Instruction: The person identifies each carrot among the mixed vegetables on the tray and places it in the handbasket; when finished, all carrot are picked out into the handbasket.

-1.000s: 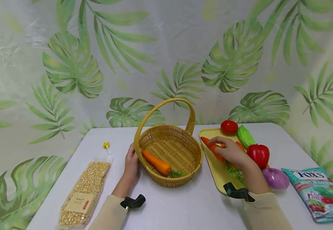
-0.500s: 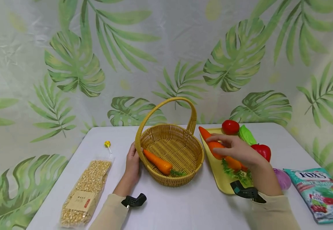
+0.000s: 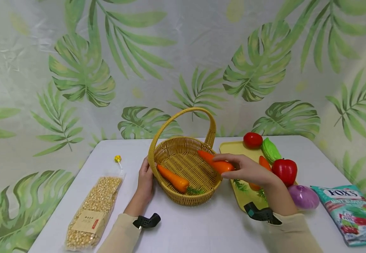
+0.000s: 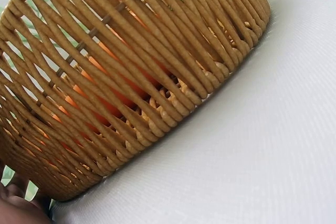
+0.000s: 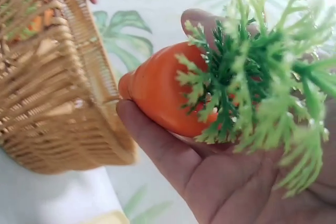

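Note:
A wicker basket (image 3: 183, 199) with an arched handle stands mid-table. My left hand (image 3: 145, 182) holds its left side; the fingertips are partly hidden behind the rim. Inside, an orange carrot (image 3: 173, 178) with green leaves lies along the left. My right hand (image 3: 252, 170) pinches a second carrot (image 3: 209, 158) between thumb and fingers, its tip over the basket's right rim. In the right wrist view the held carrot (image 5: 165, 90) shows its leafy end toward my palm. The left wrist view shows the woven wall (image 4: 121, 61) and orange through the gaps.
Right of the basket, a yellow tray (image 3: 230, 146) bears another carrot (image 3: 264, 162), a tomato (image 3: 252, 140), a green vegetable (image 3: 270, 150) and a red pepper (image 3: 284, 172). A purple onion (image 3: 303, 197), a FOX'S candy bag (image 3: 352, 214), a corn kernel bag (image 3: 95, 207) and a lollipop (image 3: 117, 159) lie around.
My right hand took hold of a carrot on the tray, raised it and carried it left to the basket's right rim. The left hand stays at the basket.

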Available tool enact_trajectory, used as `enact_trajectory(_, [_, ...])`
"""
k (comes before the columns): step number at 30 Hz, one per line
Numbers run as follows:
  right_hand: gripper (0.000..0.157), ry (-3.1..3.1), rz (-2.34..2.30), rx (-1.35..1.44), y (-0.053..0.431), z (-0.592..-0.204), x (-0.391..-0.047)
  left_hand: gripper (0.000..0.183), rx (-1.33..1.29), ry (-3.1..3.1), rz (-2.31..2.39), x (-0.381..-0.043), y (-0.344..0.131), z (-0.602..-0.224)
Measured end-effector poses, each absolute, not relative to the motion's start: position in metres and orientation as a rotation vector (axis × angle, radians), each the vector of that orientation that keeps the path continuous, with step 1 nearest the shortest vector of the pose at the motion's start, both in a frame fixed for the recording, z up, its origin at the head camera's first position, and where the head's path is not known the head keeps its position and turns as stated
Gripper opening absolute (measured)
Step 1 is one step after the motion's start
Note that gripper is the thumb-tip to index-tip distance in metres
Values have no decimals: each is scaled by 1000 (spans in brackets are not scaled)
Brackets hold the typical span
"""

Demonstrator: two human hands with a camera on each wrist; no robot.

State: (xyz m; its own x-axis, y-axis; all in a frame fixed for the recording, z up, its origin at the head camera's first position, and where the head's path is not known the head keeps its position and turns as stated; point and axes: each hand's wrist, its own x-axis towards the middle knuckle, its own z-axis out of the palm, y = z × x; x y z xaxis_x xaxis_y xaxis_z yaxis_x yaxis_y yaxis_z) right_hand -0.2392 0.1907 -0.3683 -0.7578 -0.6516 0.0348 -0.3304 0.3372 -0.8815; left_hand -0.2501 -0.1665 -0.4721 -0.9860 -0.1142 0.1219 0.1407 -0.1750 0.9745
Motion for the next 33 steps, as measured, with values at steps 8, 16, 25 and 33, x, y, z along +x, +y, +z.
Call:
enact_trajectory(8, [45,2373,-1352,-810,168,-374,-240,43,-33,-1887,-2296,-249,-165,-472])
enact_trajectory(16, [42,2453,-1338,-760,143,-382,-245,43,-39,-1888,-2290,-251,-165,-472])
enact_trajectory(25, [37,2616,-1194,-726,119,-387,-252,41,-33,-1897,-2271,-251,-164,-473])
enact_trajectory(33, [33,2586,-1069,-836,107,-388,-258,43,-25,-1908,-2259,-251,-166,-474])
